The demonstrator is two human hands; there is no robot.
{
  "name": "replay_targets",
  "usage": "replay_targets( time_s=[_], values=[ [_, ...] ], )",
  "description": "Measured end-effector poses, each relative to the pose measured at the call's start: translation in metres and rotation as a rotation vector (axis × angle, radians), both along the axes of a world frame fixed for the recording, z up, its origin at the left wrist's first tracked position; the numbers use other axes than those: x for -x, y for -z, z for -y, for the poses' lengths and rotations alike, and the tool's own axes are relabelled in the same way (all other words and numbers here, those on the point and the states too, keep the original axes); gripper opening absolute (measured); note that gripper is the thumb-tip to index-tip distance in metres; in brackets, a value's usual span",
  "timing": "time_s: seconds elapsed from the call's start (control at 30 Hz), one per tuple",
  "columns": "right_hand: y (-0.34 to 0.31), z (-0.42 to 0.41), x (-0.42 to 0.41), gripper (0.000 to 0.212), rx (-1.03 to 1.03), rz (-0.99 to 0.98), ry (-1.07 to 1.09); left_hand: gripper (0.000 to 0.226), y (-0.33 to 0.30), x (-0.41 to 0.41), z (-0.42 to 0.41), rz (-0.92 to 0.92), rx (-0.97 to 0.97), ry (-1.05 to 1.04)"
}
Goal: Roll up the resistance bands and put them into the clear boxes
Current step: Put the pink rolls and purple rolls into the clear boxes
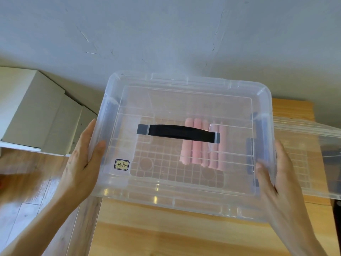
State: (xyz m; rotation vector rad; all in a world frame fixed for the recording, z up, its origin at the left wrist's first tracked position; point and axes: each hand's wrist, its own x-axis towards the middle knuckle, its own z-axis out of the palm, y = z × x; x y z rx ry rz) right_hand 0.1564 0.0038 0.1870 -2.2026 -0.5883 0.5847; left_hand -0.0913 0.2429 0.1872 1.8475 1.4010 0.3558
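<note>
A clear box [184,202] with its clear lid on stands on the wooden table [166,237]. The lid has a black strap handle [179,131] and a small handwritten label [121,164]. Through the lid I see several pink rolled resistance bands [197,145] lying side by side in the box's right half. My left hand [83,163] holds the box's left side, thumb on the lid's edge and fingers along the wall. My right hand [280,178] holds the right side the same way.
A second clear box [313,159] stands just right of the first, touching it, with something dark inside at the frame's edge. White cartons [33,108] sit on the floor at left, against the grey wall. Wooden floor shows at lower left.
</note>
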Motion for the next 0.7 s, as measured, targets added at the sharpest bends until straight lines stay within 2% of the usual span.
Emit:
replay_targets(
  time_s=[0.13, 0.23, 0.33, 0.5, 0.57, 0.7],
  values=[
    [0.005, -0.005, -0.010, 0.062, 0.013, 0.015, 0.022, 0.055, 0.001, -0.007, -0.015, -0.039, 0.085, -0.052],
    [0.009, -0.009, -0.016, 0.061, 0.042, 0.078, 0.021, 0.079, -0.003, -0.008, -0.032, -0.164, 0.020, -0.063],
    [0.011, -0.011, -0.020, 0.056, 0.035, 0.093, 0.048, 0.061, -0.009, -0.020, -0.043, -0.218, 0.076, -0.065],
    [0.014, -0.008, -0.017, 0.048, 0.053, 0.128, 0.070, 0.071, -0.007, -0.035, -0.059, -0.111, 0.290, -0.211],
    [0.014, -0.010, -0.018, 0.048, 0.046, 0.078, 0.100, 0.072, -0.006, -0.036, -0.061, -0.096, 0.305, -0.243],
    [0.013, -0.011, -0.020, 0.058, 0.038, 0.012, 0.122, 0.059, -0.004, -0.038, -0.065, -0.121, 0.270, -0.276]
  ],
)
